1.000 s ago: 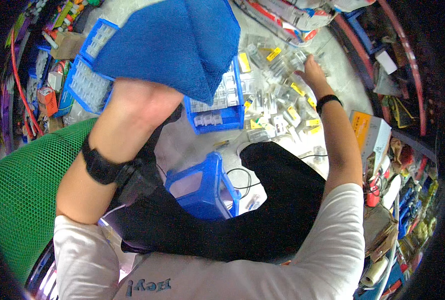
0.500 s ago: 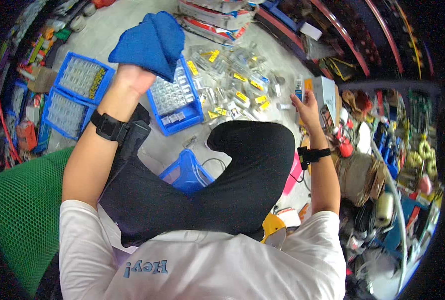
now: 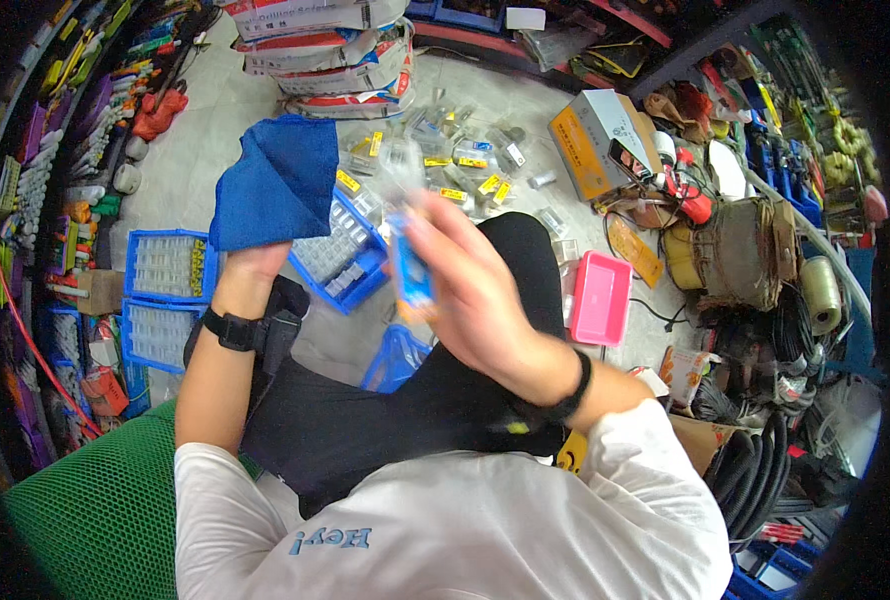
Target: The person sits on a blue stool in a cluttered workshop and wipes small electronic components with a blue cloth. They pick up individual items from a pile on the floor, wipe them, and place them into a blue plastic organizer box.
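My left hand holds up a folded blue cloth, which hides most of its fingers. My right hand is closed on a small clear package with a blue-and-orange label, blurred by motion and raised over my right leg. Behind the cloth sits a blue tray of clear compartments, partly hidden. Two more such trays lie to its left. Beyond my hands, several clear packets with yellow labels are scattered on the grey floor.
Stacked white bags stand at the back. At right are a grey-orange box, a pink tray, coiled black hose and cluttered goods. A blue plastic object lies between my legs; green mesh seating is at lower left.
My right hand has moved from the packets at the right inward and down toward me, now carrying the labelled package. The blue cloth in my left hand has lowered, and the view has shifted.
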`<state>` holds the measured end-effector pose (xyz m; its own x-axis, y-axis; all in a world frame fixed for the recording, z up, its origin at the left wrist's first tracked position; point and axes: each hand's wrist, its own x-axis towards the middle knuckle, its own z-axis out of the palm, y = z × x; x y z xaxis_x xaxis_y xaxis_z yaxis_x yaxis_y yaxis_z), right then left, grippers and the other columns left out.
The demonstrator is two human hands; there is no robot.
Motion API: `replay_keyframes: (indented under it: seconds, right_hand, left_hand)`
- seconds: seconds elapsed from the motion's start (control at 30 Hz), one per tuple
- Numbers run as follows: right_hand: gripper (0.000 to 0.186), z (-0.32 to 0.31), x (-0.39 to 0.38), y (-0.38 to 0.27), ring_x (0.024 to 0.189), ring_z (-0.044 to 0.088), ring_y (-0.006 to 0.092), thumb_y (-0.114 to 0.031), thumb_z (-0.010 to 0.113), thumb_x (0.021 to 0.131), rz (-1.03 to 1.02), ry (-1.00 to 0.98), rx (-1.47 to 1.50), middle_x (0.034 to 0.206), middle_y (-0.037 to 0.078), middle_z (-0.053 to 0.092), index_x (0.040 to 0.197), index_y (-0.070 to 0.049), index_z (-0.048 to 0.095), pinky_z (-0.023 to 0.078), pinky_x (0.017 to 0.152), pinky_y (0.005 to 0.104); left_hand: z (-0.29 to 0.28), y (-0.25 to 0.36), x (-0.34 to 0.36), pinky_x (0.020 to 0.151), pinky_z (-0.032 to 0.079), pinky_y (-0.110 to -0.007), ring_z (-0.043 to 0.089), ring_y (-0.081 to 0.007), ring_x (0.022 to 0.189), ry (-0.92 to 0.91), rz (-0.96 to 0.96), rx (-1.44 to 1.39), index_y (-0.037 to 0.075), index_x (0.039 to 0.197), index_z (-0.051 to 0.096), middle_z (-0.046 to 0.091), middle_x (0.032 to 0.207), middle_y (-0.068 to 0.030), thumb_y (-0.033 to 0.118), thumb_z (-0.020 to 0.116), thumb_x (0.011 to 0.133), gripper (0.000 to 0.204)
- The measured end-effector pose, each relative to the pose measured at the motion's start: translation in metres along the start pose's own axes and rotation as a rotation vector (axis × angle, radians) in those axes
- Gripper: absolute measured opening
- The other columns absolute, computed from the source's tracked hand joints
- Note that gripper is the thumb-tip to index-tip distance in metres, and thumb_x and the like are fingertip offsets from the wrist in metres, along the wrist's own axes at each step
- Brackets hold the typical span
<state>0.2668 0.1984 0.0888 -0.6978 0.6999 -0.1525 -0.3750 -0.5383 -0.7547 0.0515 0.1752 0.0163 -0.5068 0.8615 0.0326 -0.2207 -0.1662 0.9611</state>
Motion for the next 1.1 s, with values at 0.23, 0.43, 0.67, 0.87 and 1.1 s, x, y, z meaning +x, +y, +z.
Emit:
replay_keyframes:
  seconds: [0.23,0.43,0.67,0.87,1.1]
  right_hand:
    - [0.047,0.013,0.134,0.062,0.084,0.049,0.0162,-0.013,0.060,0.076,-0.435,-0.008,-0.455,0.094,0.010,0.049,0.117,-0.002,0.039,0.042,0.075,0.0290]
    - [0.044,-0.014,0.171,0.107,0.078,0.046,0.0118,-0.009,0.061,0.077,-0.586,0.099,-0.605,0.088,0.006,0.048,0.116,-0.005,0.040,0.041,0.071,0.0244]
    - [0.036,-0.016,0.162,0.123,0.075,0.047,0.0085,-0.010,0.061,0.079,-0.422,0.028,-0.520,0.086,0.004,0.050,0.110,-0.003,0.044,0.042,0.064,0.0224]
    - [0.036,-0.018,0.171,0.107,0.074,0.045,0.0083,-0.010,0.061,0.079,-0.573,0.142,-0.547,0.087,0.004,0.049,0.110,-0.002,0.044,0.041,0.062,0.0215]
    - [0.037,-0.014,0.156,0.112,0.075,0.044,0.0111,-0.011,0.059,0.080,-0.555,0.094,-0.632,0.088,0.005,0.048,0.111,-0.002,0.041,0.040,0.068,0.0242]
  left_hand:
    - [0.002,0.006,0.007,0.075,0.045,-0.025,0.056,-0.0109,0.083,0.150,0.097,0.388,0.004,0.109,0.048,0.057,0.100,-0.0032,0.007,0.050,0.084,0.025]
    - [-0.005,-0.033,0.009,0.092,0.037,-0.029,0.048,-0.0151,0.104,0.119,-0.073,-0.306,0.007,0.118,0.044,0.049,0.115,-0.0043,0.026,0.038,0.092,0.033]
    - [-0.020,-0.044,0.006,0.094,0.035,-0.030,0.046,-0.0160,0.108,0.136,0.009,-0.266,0.007,0.122,0.041,0.047,0.119,-0.0055,0.027,0.038,0.092,0.036]
    - [0.011,-0.037,-0.005,0.091,0.039,-0.029,0.049,-0.0165,0.105,0.147,0.002,-0.257,0.005,0.122,0.040,0.049,0.117,-0.0071,0.030,0.040,0.091,0.039]
    - [0.008,-0.032,0.006,0.092,0.037,-0.028,0.048,-0.0154,0.105,0.161,0.016,-0.203,0.005,0.120,0.041,0.049,0.115,-0.0070,0.024,0.040,0.091,0.035]
